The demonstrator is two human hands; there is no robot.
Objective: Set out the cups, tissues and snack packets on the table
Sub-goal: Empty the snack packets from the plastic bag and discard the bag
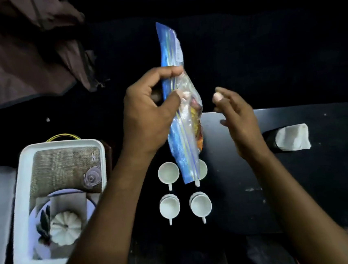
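My left hand (148,113) pinches a long blue and clear snack packet (180,114) and holds it upright above the dark table (301,183). My right hand (236,121) hovers just right of the packet with fingers apart, holding nothing. Several small white cups stand in two rows below the packet: one at back left (168,173), one at back right (203,169) partly hidden behind the packet, and two in front (169,206) (200,204). A white folded tissue (292,137) lies on the table to the right.
A white tray (21,210) at the left holds a woven mat (63,166), a plate, a white ribbed lid and a clear suction cup. Brown cloth (18,51) lies at the back left. The surroundings are very dark.
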